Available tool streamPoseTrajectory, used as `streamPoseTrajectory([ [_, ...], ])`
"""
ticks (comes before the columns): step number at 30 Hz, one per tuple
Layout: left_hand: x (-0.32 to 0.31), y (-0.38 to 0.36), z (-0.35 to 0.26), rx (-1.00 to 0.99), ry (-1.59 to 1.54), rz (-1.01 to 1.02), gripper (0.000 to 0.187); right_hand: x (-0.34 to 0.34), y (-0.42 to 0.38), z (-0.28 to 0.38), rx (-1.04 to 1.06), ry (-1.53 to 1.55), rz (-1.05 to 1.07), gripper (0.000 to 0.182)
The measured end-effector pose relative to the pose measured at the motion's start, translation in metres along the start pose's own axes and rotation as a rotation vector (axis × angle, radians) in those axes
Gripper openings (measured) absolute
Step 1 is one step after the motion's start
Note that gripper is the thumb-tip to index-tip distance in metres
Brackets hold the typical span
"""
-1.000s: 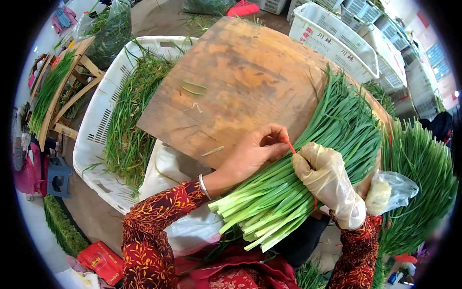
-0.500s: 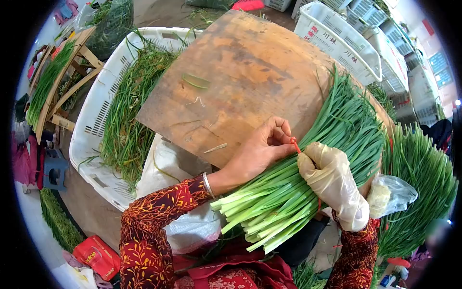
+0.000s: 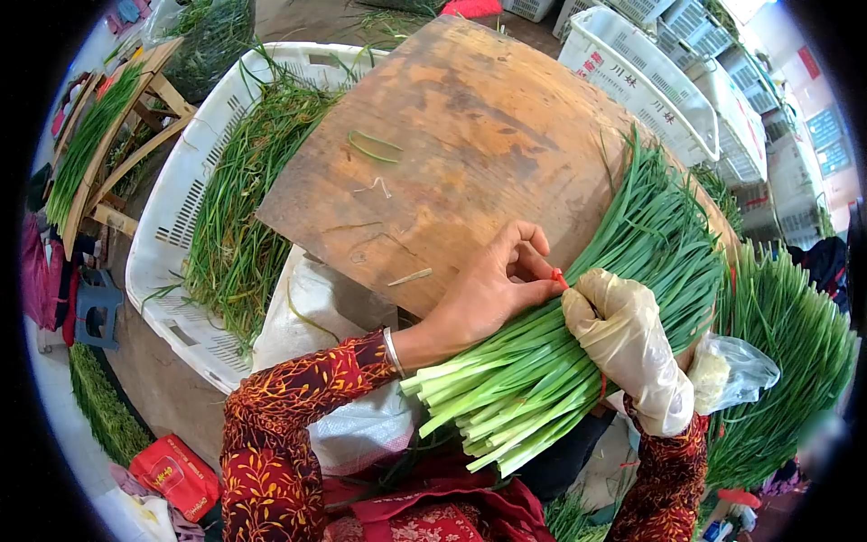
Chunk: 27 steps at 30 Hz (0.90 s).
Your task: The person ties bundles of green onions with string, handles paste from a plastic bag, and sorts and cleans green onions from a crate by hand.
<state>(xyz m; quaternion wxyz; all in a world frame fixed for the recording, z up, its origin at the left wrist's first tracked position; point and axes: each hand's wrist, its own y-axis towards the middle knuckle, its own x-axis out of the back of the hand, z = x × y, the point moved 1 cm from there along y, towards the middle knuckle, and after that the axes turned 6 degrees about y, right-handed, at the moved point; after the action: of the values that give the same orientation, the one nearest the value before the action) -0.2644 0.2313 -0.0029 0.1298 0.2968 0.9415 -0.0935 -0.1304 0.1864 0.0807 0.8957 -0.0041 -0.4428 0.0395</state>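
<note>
A thick bundle of garlic chives (image 3: 533, 379) lies across the right side of a wooden board (image 3: 442, 135), pale cut ends toward me. A red tie (image 3: 559, 277) goes around it, its ends at the top of the bundle. My left hand (image 3: 492, 294), bare with a bracelet at the wrist, pinches one end of the tie. In a pale thin glove, my right hand (image 3: 628, 339) is closed at the tie's other side, resting on the chives. What its fingertips hold is mostly hidden.
Left of the board stands a white plastic basket (image 3: 149, 298) of loose chives (image 3: 244, 208). More bundled chives (image 3: 786, 352) lie at the right, beside a clear plastic bag (image 3: 745, 370). White crates (image 3: 632, 86) stack up behind. A blue stool (image 3: 97, 307) is at far left.
Both hands stay at the tie with only slight movement. The red tie shows shorter between them. The whole view has shifted a little.
</note>
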Motion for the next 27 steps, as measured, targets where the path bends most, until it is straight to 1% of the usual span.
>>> streamPoseTrajectory([
  [3,0.001,-0.001,0.001,-0.037,0.065,0.012,0.033,0.002,0.002,0.001,0.026,-0.038,0.021,0.017],
  [6,0.003,-0.002,-0.001,-0.054,0.144,0.052,0.037,0.001,0.004,-0.001,0.030,-0.044,0.041,0.018],
  [8,0.006,-0.006,-0.006,-0.009,0.122,0.163,0.039,0.000,0.005,0.000,0.037,-0.047,0.046,0.018],
  [9,0.007,-0.007,-0.008,-0.012,0.124,0.160,0.039,0.000,0.006,0.001,0.043,-0.050,0.052,0.018],
  [11,0.010,-0.008,-0.011,-0.037,0.229,0.162,0.033,-0.001,0.007,0.002,0.049,-0.042,0.046,0.017],
  [12,0.011,-0.007,-0.010,-0.040,0.229,0.157,0.033,-0.001,0.007,0.002,0.050,-0.035,0.042,0.017],
  [14,0.011,-0.004,-0.006,-0.020,0.223,0.147,0.022,-0.001,0.007,0.004,0.041,-0.045,0.048,0.017],
  [15,0.011,-0.004,-0.008,-0.023,0.221,0.147,0.022,-0.001,0.007,0.004,0.027,-0.053,0.052,0.017],
  [17,0.010,-0.004,-0.009,0.069,0.143,0.151,0.018,-0.001,0.006,0.005,0.017,-0.040,0.051,0.017],
  [18,0.010,-0.004,-0.009,0.066,0.147,0.156,0.018,-0.001,0.006,0.004,0.005,-0.024,0.047,0.018],
  [20,0.010,-0.002,-0.009,0.002,0.257,0.115,0.016,-0.002,0.005,-0.002,0.059,-0.051,0.027,0.018],
  [21,0.009,-0.002,-0.011,-0.007,0.262,0.139,0.016,-0.001,0.006,-0.001,0.045,-0.077,0.057,0.019],
  [23,0.009,-0.003,-0.017,-0.061,0.455,0.072,0.013,-0.001,0.006,-0.001,0.019,-0.073,0.067,0.023],
  [24,0.009,-0.003,-0.020,-0.074,0.463,0.094,0.013,-0.001,0.006,-0.002,0.009,-0.069,0.078,0.024],
  [25,0.010,-0.003,-0.024,-0.199,0.560,0.091,0.013,-0.003,0.005,-0.007,0.042,-0.046,0.058,0.024],
  [26,0.010,-0.002,-0.028,-0.327,0.656,0.084,0.012,-0.003,0.004,-0.010,0.016,-0.044,0.059,0.023],
  [27,0.010,-0.002,-0.036,-0.445,0.857,0.077,0.010,-0.004,0.003,-0.012,0.042,-0.042,0.034,0.022],
])
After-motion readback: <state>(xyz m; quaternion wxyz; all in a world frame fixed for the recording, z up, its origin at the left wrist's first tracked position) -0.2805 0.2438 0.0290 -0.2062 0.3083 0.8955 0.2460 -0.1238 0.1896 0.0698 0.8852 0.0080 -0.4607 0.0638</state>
